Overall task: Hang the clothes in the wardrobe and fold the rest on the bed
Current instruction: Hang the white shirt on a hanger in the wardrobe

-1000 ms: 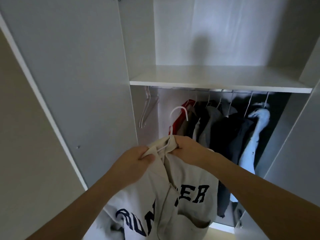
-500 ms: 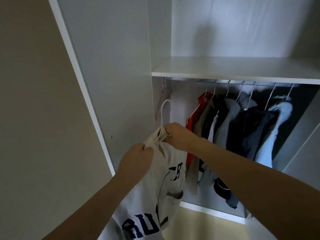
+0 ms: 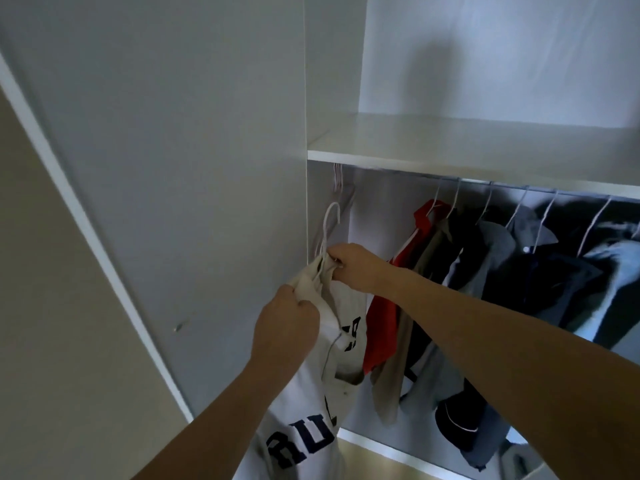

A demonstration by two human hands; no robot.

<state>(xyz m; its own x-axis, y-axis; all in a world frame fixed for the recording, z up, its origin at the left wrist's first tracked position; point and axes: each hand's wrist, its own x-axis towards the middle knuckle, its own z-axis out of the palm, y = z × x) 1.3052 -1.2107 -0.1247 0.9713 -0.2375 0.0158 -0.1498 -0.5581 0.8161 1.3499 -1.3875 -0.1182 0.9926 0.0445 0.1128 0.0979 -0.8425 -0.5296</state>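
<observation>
Sweatshirt (image 3: 341,336), cream, on white hanger (image 3: 329,225), frame centre. Right hand (image 3: 355,268) grip pinches collar at hanger neck; left hand (image 3: 284,327) grip clutches shoulder fabric. Hung clothes (image 3: 485,271) right, under rail (image 3: 519,186).

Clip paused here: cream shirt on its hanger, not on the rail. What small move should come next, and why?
Probably lift the right hand so the white hanger hook rises to the rail. The hook sits below it, in the gap left of the red garment, while the left hand holds the cream shirt by its shoulder.
</observation>
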